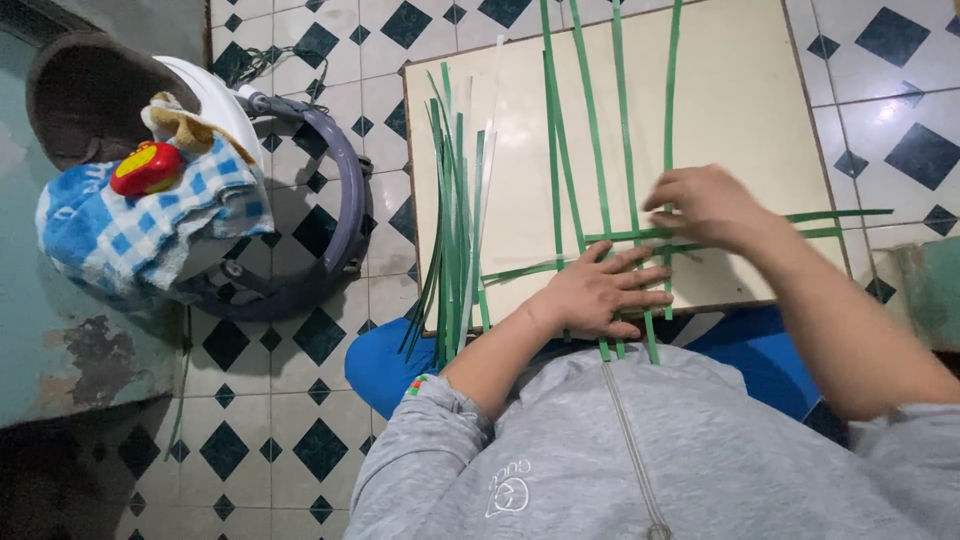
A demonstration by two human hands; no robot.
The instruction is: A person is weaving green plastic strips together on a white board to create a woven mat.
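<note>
Cream board (730, 110), thin green strips (600, 180) crisscrossed flat, left hand (600, 292) and right hand (705, 205) spread, pressing them

Even, soft indoor light falls from above, glinting faintly off the tiled floor (300, 400), with the left wall dim, wide-angle bending at the edges and slight blur on the right hand (705, 205).

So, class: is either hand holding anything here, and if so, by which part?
Nothing is lifted. The left hand presses flat on the crossed green strips near their lower ends; the right hand rests on the crossing, grip unclear.
</note>
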